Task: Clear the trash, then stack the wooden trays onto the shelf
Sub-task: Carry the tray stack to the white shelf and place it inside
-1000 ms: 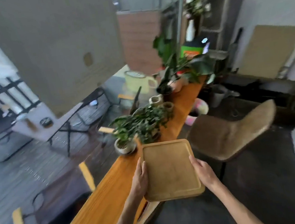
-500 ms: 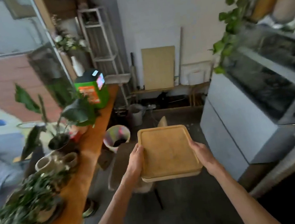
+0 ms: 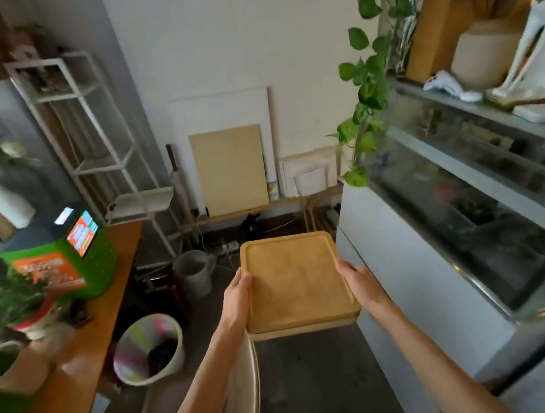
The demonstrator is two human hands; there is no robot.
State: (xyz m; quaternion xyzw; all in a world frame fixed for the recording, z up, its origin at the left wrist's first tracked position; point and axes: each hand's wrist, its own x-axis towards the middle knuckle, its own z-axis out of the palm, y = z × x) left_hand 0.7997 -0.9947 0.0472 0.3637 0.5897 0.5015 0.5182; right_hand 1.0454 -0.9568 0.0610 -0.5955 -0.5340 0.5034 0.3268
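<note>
I carry a stack of wooden trays (image 3: 295, 280) flat in front of me, over the dark floor. My left hand (image 3: 238, 298) grips the stack's left edge, thumb on the rim. On the right edge sits my right hand (image 3: 359, 283), also with the thumb on top. A second tray's edge shows under the top one. A white wire shelf (image 3: 83, 126) stands at the back left against the wall. A trash bin (image 3: 149, 350) with a pastel liner and dark contents stands on the floor at lower left.
A wooden counter (image 3: 78, 367) with plants and a green box (image 3: 64, 256) runs along the left. A glass display case (image 3: 475, 195) on a white cabinet fills the right. A chair back (image 3: 244, 391) is just below the trays. Boards (image 3: 229, 170) lean on the far wall.
I have turned right, away from the counter and window, to face the back wall. The trays stayed in both hands and were lifted off the counter's edge.
</note>
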